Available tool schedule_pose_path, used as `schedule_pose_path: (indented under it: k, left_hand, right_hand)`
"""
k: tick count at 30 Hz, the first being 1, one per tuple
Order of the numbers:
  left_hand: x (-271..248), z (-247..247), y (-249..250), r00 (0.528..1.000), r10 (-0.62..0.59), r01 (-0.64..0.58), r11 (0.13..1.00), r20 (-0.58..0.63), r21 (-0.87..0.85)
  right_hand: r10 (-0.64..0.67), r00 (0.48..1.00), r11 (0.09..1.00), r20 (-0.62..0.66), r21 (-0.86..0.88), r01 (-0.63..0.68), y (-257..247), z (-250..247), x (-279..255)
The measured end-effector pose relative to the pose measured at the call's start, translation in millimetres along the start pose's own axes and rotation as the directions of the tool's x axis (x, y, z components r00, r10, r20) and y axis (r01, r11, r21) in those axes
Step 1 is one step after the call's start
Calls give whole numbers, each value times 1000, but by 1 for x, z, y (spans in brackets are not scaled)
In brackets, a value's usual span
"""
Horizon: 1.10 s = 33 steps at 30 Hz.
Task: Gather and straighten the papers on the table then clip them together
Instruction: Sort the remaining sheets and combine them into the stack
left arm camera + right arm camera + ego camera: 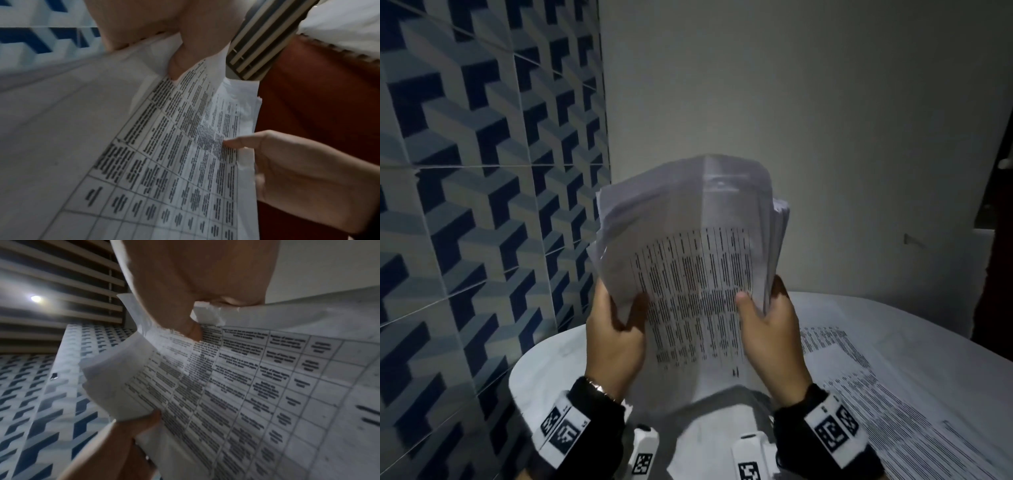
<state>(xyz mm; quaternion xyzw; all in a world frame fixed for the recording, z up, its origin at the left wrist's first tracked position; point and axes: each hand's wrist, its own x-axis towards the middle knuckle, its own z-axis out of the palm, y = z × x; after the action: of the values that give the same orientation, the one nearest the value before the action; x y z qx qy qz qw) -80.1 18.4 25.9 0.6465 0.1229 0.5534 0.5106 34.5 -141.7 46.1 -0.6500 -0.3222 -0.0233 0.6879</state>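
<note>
Two hands hold a thick stack of papers (688,274) upright above the white surface (544,363), its lower edge lifted off it. The left hand (616,329) grips the stack's left side, thumb curled onto the printed front sheet and fingers behind; the left wrist view shows that thumb (193,53) pressed into the paper's edge. The right hand (770,329) clasps the right side the same way — thumb (748,305) on the front, fingers wrapped round the back. The top sheet carries a printed table of dense text in ruled cells, and the sheets behind it are not squared: their edges fan out at the upper right and left, and the top of the stack bends backward. From the right wrist, the stack's far side curls over the left hand's fingers (144,423).

More printed sheets (859,377) lie flat on the surface to the right of the hands, overlapping one another. Both wrists wear black bands with white tags of black square code marks (565,428). Behind the surface stands a plain pale wall (791,102), and to the left a wall of blue and grey geometric tiles (465,171). The wrist views catch horizontal blinds (51,288) — and a reddish-brown panel (308,105) beside them.
</note>
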Motion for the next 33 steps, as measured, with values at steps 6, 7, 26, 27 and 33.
schedule_pose_path:
  k: [6, 7, 26, 27, 33]
  left_hand:
    - [-19, 0, -11, 997, -36, 30, 996, 62, 86]
    - [-25, -3, -19, 994, -79, 74, 995, 71, 71]
    - [10, -46, 23, 946, 93, -247, 827, 311, 505]
    - [10, -45, 25, 938, 111, -277, 810, 327, 518]
    - [16, -49, 32, 927, 113, -321, 736, 359, 596]
  right_hand:
    - [125, 992, 992, -8, -29, -126, 20, 11, -19]
    - [177, 984, 983, -1, -39, -177, 29, 11, -25]
    - [-421, 874, 629, 241, -617, 473, -74, -27, 18]
    - [-321, 888, 615, 328, -641, 459, -76, -26, 20]
    - [-130, 903, 782, 409, -518, 347, -74, -33, 25]
